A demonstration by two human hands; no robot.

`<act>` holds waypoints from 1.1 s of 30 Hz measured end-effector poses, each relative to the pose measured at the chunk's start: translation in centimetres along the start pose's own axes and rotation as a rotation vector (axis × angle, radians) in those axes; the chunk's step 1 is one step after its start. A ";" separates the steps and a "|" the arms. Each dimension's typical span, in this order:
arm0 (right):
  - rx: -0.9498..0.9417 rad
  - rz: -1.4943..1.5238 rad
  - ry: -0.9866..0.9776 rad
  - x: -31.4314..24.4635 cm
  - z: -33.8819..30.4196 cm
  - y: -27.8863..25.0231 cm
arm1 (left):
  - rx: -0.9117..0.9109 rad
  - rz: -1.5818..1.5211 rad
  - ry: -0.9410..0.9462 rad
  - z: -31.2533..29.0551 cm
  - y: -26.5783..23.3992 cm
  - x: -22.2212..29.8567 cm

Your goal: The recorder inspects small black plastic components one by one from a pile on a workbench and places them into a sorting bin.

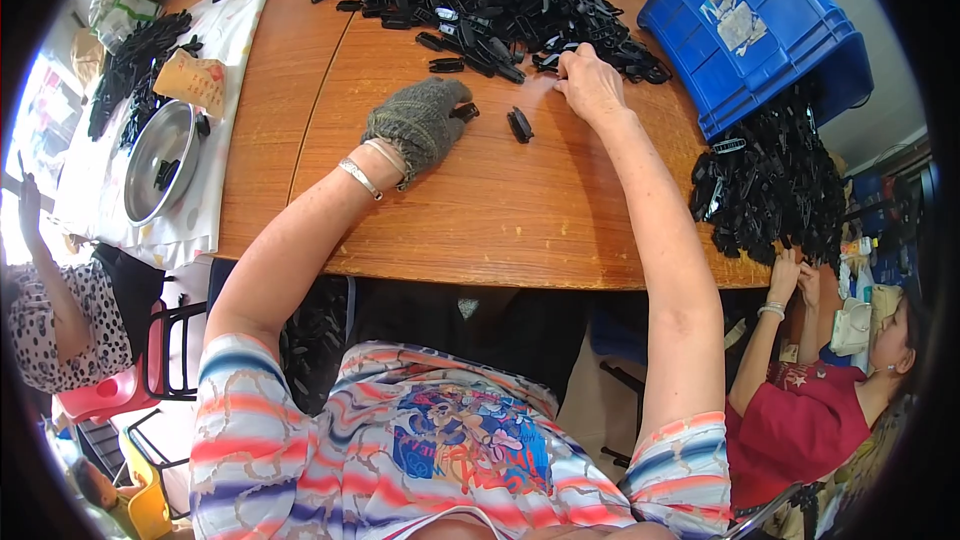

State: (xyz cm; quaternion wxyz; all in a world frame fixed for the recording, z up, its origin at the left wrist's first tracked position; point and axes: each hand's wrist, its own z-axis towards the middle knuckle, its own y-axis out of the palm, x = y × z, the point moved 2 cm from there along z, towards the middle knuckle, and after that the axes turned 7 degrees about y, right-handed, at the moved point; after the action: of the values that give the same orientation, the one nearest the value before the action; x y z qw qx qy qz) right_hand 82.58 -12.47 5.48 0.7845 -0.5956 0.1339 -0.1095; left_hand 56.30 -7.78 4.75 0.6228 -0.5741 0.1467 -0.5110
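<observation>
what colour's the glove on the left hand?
Dark grey knitted glove, best seen in the head view.

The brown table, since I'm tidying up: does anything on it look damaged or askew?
Yes. The blue crate on the right is tipped, with black pieces heaped by its rim, as if poured out. Its label looks torn, and the tabletop has pale worn patches.

1 head-worn fisheye view, looking down and forward, close over patterned shirt (335, 450), wooden table (450, 225) beyond
</observation>
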 end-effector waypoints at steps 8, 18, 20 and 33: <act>-0.089 0.187 0.056 -0.8 -5.1 -1.5 | -0.017 -0.554 -0.040 -0.1 0.0 -0.4; -0.027 0.431 0.001 -0.4 -10.8 -1.4 | -0.155 -1.173 -0.367 -1.9 0.0 3.2; -0.006 0.346 0.003 -0.8 -11.1 -2.0 | -0.161 -1.169 -0.357 -2.1 -0.2 3.5; 0.120 1.201 0.109 -7.6 -15.9 -3.6 | -0.086 -1.095 -0.199 -3.3 -1.2 5.2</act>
State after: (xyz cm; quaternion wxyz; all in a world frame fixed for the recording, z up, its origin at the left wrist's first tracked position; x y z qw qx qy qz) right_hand 69.93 -25.31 5.46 0.7333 -0.3639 0.4804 0.3148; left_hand 55.44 -13.64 6.87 0.2532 -0.6367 -0.2119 -0.6968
